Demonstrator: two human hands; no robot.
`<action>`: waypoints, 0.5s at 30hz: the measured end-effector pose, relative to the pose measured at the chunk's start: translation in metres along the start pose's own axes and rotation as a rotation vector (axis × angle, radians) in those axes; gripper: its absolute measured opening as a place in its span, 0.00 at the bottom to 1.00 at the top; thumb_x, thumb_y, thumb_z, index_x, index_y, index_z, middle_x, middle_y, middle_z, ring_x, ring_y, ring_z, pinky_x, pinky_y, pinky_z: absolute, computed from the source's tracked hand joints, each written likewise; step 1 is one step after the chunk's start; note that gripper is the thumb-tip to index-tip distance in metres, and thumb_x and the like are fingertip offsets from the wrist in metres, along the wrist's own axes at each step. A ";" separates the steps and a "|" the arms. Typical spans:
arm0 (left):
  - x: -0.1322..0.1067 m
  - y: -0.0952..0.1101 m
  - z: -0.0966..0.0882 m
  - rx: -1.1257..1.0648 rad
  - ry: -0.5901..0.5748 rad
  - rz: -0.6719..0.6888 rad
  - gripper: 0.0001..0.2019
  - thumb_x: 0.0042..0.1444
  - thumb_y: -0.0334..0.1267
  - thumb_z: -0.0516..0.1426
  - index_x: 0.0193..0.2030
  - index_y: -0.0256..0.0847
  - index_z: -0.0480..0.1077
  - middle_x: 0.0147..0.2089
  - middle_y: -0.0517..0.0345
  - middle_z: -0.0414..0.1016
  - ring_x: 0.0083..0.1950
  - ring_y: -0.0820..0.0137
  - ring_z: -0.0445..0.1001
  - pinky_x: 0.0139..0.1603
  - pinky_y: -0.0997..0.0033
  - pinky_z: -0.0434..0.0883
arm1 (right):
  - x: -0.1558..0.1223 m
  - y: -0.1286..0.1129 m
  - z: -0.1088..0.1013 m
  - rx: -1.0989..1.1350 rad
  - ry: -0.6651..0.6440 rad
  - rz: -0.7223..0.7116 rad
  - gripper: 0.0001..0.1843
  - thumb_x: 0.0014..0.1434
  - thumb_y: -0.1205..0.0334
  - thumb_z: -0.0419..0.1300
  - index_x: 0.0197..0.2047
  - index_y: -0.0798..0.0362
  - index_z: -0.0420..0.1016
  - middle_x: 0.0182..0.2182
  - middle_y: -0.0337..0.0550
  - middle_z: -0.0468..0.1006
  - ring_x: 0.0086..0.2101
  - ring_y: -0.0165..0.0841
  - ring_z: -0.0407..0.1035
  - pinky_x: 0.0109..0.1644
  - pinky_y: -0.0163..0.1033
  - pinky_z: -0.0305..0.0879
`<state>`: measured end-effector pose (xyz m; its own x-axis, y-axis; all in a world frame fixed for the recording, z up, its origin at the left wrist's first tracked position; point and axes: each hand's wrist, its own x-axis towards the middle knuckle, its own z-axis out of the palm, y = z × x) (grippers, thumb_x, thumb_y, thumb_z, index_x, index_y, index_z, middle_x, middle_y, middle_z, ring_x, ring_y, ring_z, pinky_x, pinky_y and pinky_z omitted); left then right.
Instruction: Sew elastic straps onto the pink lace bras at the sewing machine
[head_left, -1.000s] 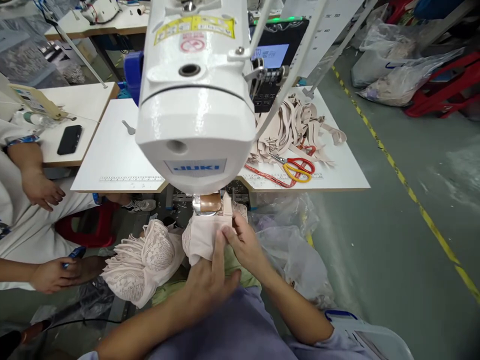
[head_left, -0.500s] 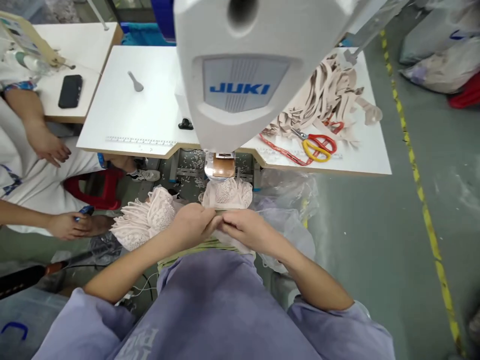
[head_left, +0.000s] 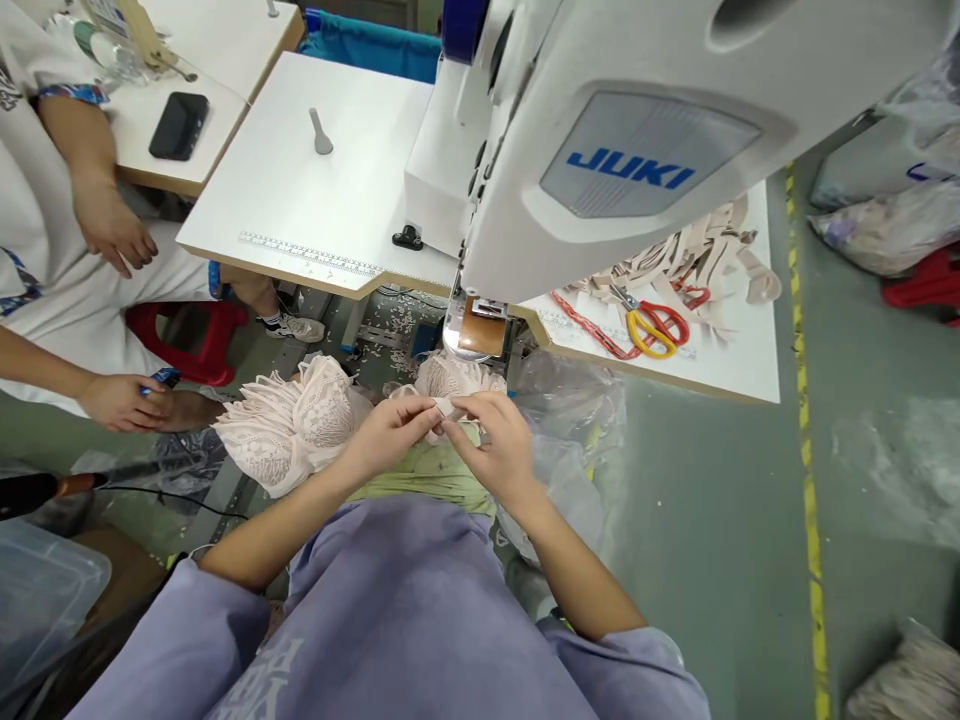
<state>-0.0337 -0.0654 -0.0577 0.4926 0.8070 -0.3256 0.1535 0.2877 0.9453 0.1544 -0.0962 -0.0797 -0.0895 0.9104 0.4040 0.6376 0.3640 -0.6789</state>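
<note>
My left hand (head_left: pixel 396 432) and my right hand (head_left: pixel 496 446) meet just in front of the sewing machine (head_left: pixel 600 180). Fingertips of both hands pinch a small pale fabric strip (head_left: pixel 448 407) between them. Behind the fingers, a pale pink lace piece (head_left: pixel 459 376) lies close to the machine's round sewing plate (head_left: pixel 474 332); whether it joins the strip is hidden. To the left of my left hand rests a stack of pale pink lace bras (head_left: pixel 296 420). Green cloth (head_left: pixel 424 475) covers my lap.
The white worktable (head_left: pixel 255 190) carries red and yellow scissors (head_left: pixel 654 328) and a heap of beige fabric strips (head_left: pixel 720 240). A co-worker's hand (head_left: pixel 124 403) is at the left, near a red stool (head_left: pixel 191 340). Clear plastic bags (head_left: pixel 562 480) hang right of my lap.
My view has turned, so the machine now appears farther right. My fingers have risen a little, and the pale strip between them now shows; the lace piece is partly behind my hands.
</note>
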 end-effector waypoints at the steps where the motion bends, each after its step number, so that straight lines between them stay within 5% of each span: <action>1: -0.001 0.003 0.001 0.074 0.028 0.028 0.16 0.65 0.47 0.54 0.35 0.38 0.74 0.29 0.62 0.69 0.28 0.76 0.62 0.30 0.75 0.59 | 0.000 -0.002 0.002 0.001 -0.030 0.021 0.09 0.65 0.58 0.61 0.47 0.49 0.76 0.38 0.45 0.79 0.39 0.37 0.73 0.43 0.43 0.70; 8: -0.002 0.004 0.001 0.375 0.101 0.122 0.15 0.68 0.42 0.50 0.35 0.39 0.72 0.30 0.61 0.73 0.31 0.72 0.69 0.34 0.74 0.63 | 0.000 -0.006 0.008 -0.040 -0.096 0.055 0.14 0.67 0.58 0.58 0.55 0.48 0.74 0.42 0.46 0.77 0.41 0.37 0.73 0.44 0.43 0.71; 15: 0.000 -0.003 -0.001 0.442 0.074 0.103 0.15 0.67 0.41 0.50 0.33 0.39 0.71 0.29 0.60 0.74 0.31 0.72 0.70 0.34 0.74 0.62 | 0.011 0.006 0.000 -0.011 -0.214 -0.042 0.05 0.65 0.61 0.60 0.43 0.50 0.75 0.43 0.49 0.74 0.46 0.39 0.70 0.50 0.45 0.69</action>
<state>-0.0353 -0.0655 -0.0601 0.4647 0.8589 -0.2153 0.4656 -0.0302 0.8845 0.1574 -0.0838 -0.0788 -0.2761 0.9159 0.2914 0.6378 0.4014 -0.6574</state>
